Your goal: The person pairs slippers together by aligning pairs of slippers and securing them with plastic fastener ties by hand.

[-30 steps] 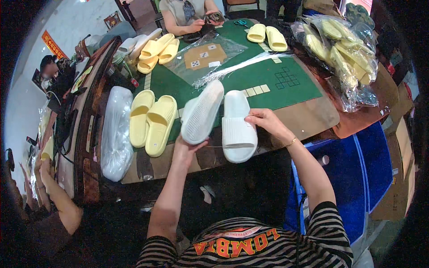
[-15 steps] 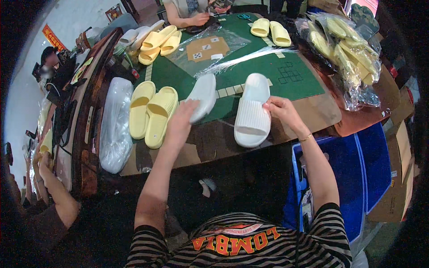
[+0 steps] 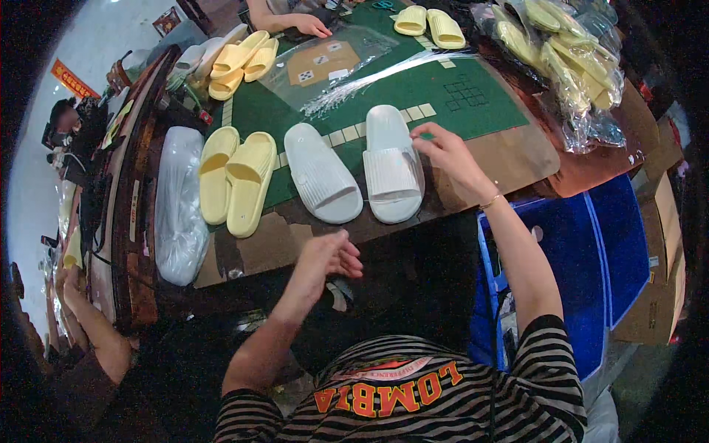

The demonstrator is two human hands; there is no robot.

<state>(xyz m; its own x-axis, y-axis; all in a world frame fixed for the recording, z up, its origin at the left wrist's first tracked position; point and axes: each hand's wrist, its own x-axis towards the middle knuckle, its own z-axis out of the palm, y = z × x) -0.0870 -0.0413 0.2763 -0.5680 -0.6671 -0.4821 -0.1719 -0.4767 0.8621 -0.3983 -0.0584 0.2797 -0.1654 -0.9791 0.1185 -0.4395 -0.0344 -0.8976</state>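
Observation:
Two white slide slippers lie side by side near the table's front edge, the left one [image 3: 322, 181] angled and the right one [image 3: 391, 164] straight. My right hand [image 3: 445, 153] hovers just right of the right slipper, fingers spread, holding nothing. My left hand [image 3: 329, 258] hangs below the table edge in front of the slippers, fingers loosely curled and empty. A pair of yellow slippers [image 3: 235, 181] rests to the left of the white pair.
A clear plastic bag bundle [image 3: 179, 207] lies at the table's left end. The green mat [image 3: 443, 96] carries thin plastic ties [image 3: 384, 74]. More yellow slippers [image 3: 236, 59], bagged slippers [image 3: 561, 59], another person's hand [image 3: 310, 26], a blue bin [image 3: 591, 273].
Both white slippers were in my hands; now they lie flat on the table. My left hand has dropped below the table edge and my right hand has let go.

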